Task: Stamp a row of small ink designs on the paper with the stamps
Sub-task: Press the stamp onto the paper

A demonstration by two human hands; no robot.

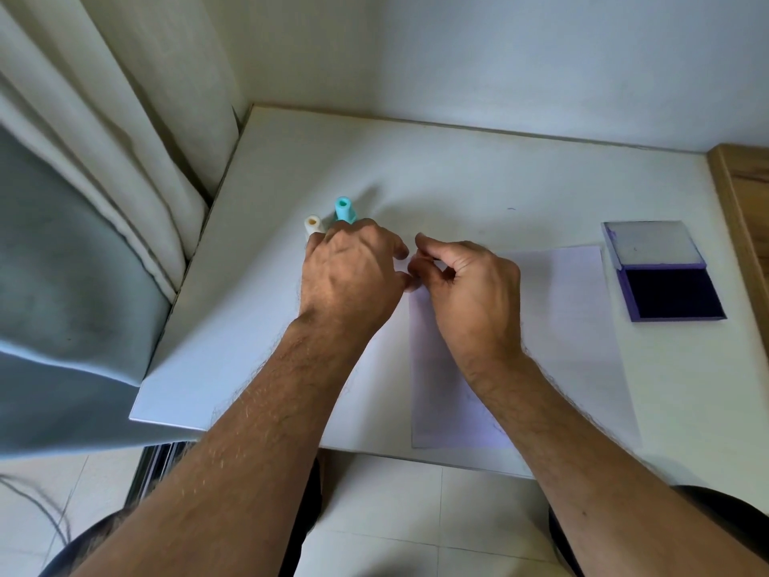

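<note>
A white sheet of paper point(557, 326) lies on the table, partly under my right hand point(470, 293). Two small stamps stand upright just behind my left hand point(349, 276): a teal one point(344, 209) and a cream one point(313, 225). My left hand hovers over that spot with its fingers curled down, and their tips meet the fingertips of my right hand at the paper's top left corner. My right thumb and fingers are bent toward a pinch. Anything held between the two hands is hidden.
An open purple ink pad point(670, 293), lid folded back, sits to the right of the paper. The white table point(266, 326) meets the wall at the back. A curtain point(83, 202) hangs along its left edge, and a wooden frame point(745, 193) is at the far right.
</note>
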